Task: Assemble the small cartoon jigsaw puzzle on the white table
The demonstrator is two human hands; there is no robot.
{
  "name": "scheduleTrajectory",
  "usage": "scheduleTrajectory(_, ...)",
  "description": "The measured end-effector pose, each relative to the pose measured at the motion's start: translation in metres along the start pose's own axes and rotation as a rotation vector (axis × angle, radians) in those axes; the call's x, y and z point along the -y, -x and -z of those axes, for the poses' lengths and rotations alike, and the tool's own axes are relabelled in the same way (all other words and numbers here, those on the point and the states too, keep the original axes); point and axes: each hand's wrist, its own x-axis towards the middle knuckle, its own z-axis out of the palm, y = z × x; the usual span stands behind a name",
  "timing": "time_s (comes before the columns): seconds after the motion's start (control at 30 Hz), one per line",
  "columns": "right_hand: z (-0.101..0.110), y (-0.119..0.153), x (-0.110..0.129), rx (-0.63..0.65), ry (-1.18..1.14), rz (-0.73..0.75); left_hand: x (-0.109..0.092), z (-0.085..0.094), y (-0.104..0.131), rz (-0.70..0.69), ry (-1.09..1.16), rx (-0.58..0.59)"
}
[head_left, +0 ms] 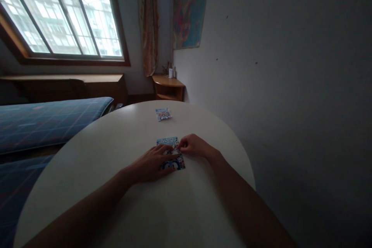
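Note:
A small blue sheet [175, 164] with cartoon figures printed on it lies flat on the white round table [116, 143]. My left hand [152, 162] rests across its left and middle parts, fingers stretched out over the print. At the sheet's right edge, my right hand [196, 146] has its thumb and forefinger pinched together. Whatever those fingertips hold is too small to make out. Farther back on the table sits a small printed packet or sheet [163, 114] in similar colours, touched by neither hand.
A wall [276, 104] runs close along the table's right side. To the left are mattresses with blue plaid covers [52, 120]. A wooden corner shelf [168, 81] holding small items stands beyond the table, near a curtain [149, 27] and a barred window [64, 15].

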Motion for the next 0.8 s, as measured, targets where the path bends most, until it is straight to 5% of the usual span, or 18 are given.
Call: scheduleTrajectory(0.8,0.0053,0.0053,0.0027,0.065,-0.067,0.048,-0.0048,0.0054,0.0008,0.02,-0.007,0.015)
